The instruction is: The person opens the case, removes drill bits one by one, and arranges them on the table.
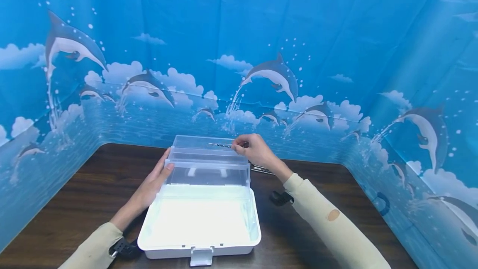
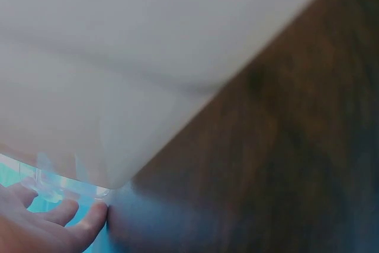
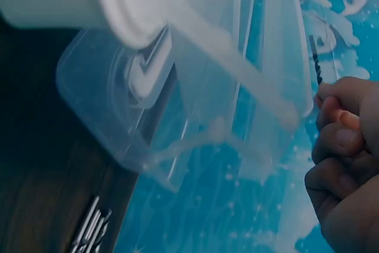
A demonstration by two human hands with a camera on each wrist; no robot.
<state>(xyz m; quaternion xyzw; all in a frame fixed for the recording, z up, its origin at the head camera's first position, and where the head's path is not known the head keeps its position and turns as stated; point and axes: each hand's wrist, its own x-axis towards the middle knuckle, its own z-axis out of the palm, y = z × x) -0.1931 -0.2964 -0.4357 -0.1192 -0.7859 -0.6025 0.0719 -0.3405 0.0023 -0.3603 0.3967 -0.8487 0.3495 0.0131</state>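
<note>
My right hand pinches a spiral drill bit above the back tray of a white plastic toolbox. In the right wrist view, the dark drill bit points away from the curled fingers, and a thin line shows beside it. The toolbox stands opened, with clear tiered trays raised behind its white base. Along the left side of those trays lies my left hand, fingers extended and touching the edge. Its fingertips meet the clear plastic in the left wrist view.
Several metal drill bits lie on the dark wooden table, right of the trays. A blue dolphin-print curtain surrounds the table's back and sides. A latch hangs at the toolbox's front.
</note>
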